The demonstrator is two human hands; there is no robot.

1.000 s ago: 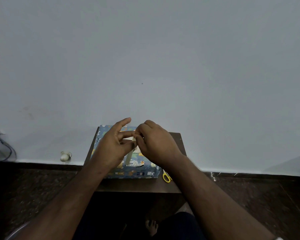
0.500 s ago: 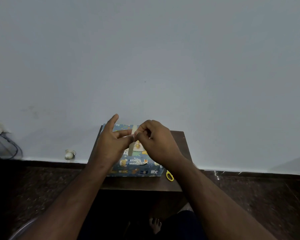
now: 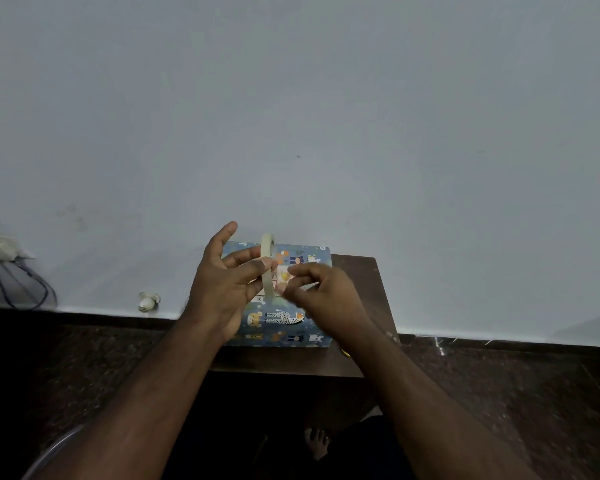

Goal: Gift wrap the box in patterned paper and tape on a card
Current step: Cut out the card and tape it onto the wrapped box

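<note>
We see the left hand [image 3: 222, 289] raised over the box, its thumb and middle fingers pinching a roll of pale masking tape [image 3: 267, 261] that stands on edge, while the index finger points up and away. The right hand [image 3: 321, 292] sits just beside the roll, fingers curled in toward the thumb; it is blurred, and we cannot tell whether it pinches the free end of the tape or holds nothing at all.

Below both hands lies the gift-wrapped box [image 3: 284, 323] — already covered in blue paper printed with cartoon animals. On its top, between the two hands, we make out a small pale card [image 3: 283, 277], mostly hidden by the fingers. The box rests flat on a small dark wooden counter [image 3: 371, 278], filling most of its left part. A sliver of something yellow [image 3: 344, 352] peeks out at the right forearm, near the front corner of the box; too little shows to name it.

Beyond the counter rises a plain grey wall [image 3: 326, 98]. At the left, near the floor [image 3: 499, 393], we see a small white fitting [image 3: 148, 301] and, further left, dark cables [image 3: 25, 289] hanging in a loop. A bare foot [image 3: 316, 441] shows under the counter.
</note>
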